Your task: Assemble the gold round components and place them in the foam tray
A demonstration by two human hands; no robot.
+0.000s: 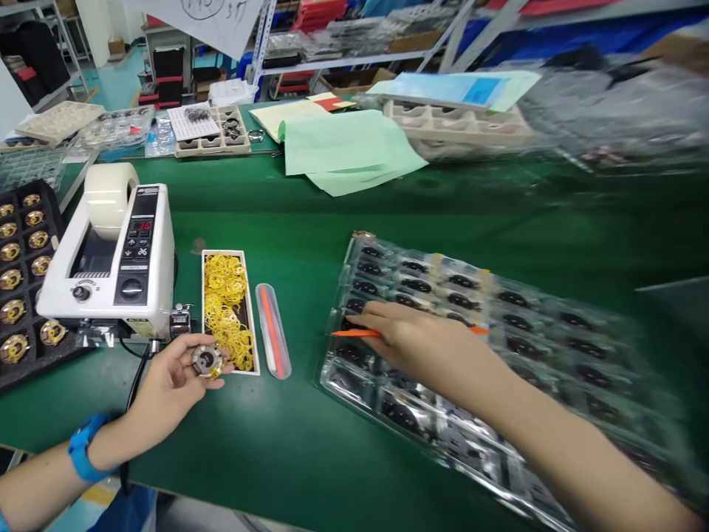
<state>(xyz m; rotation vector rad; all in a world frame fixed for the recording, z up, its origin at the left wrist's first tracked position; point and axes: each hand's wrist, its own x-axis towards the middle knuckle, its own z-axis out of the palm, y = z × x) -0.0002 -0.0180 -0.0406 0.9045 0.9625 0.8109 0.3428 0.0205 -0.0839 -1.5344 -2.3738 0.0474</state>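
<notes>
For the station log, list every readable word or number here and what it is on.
"36": red display of the tape dispenser.
Dispenser's button labels and brand mark: too small to read.
Handwriting on the white sheet, top: cut off, unreadable.

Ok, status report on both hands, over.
Left hand gripping round gold part, beside box of yellow rings. Right hand holding orange stick, down on clear tray. Tape machine near left hand.

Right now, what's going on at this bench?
A person works at a green bench. The left hand holds a gold disc beside a box of yellow rings. The right hand holds an orange stick over a clear tray of dark parts.
</notes>
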